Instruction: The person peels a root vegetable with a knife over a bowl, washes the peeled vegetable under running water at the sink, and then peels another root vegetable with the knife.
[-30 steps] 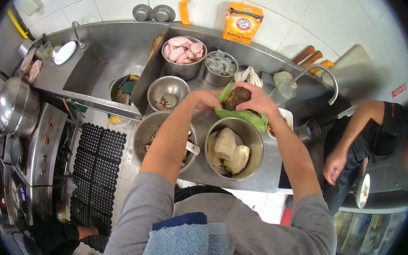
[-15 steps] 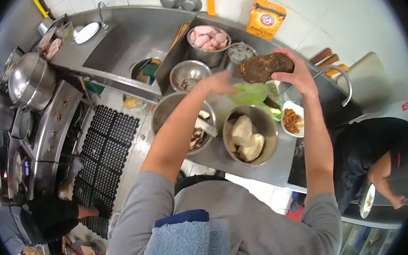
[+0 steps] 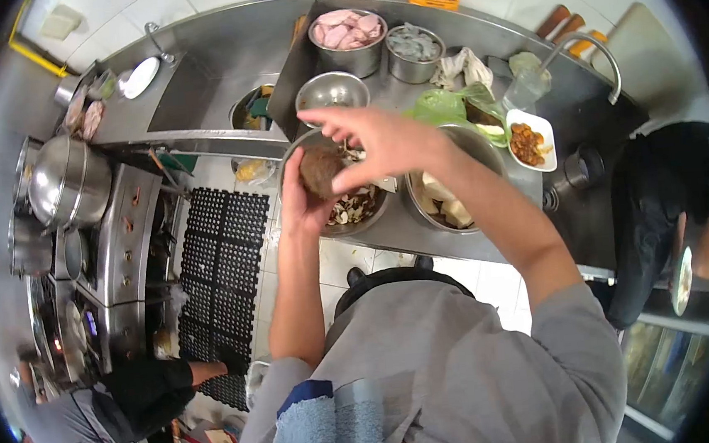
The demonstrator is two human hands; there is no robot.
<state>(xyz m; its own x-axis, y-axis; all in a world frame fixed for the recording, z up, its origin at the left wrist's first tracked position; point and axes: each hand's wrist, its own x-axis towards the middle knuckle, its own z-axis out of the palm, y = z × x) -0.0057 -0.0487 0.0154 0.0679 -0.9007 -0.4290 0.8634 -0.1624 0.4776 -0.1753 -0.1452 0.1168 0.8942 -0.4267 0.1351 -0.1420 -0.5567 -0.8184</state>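
Note:
My left hand (image 3: 298,193) is closed around a brown, rough-skinned root vegetable (image 3: 320,171), holding it upright over a wide metal bowl (image 3: 381,216). Dark and white peelings (image 3: 352,208) lie in that bowl. My right hand (image 3: 377,140) is at the root's right side, fingers apart and curved; its thumb is close to the skin, and I cannot tell whether it touches. Beneath my right forearm stands a deep metal pot (image 3: 482,155) with peeled white chunks (image 3: 455,213) in it, partly hidden by the arm.
Behind are a smaller metal bowl (image 3: 332,90), a pot of pink meat (image 3: 348,32), and a green plastic bag (image 3: 437,107). A white dish of brown food (image 3: 541,133) sits right of the pot. One person (image 3: 662,214) stands at right, another (image 3: 127,406) at lower left.
The root vegetable has moved from my right hand at the back right into my left hand over the peelings bowl. My right hand has let go and come left beside it.

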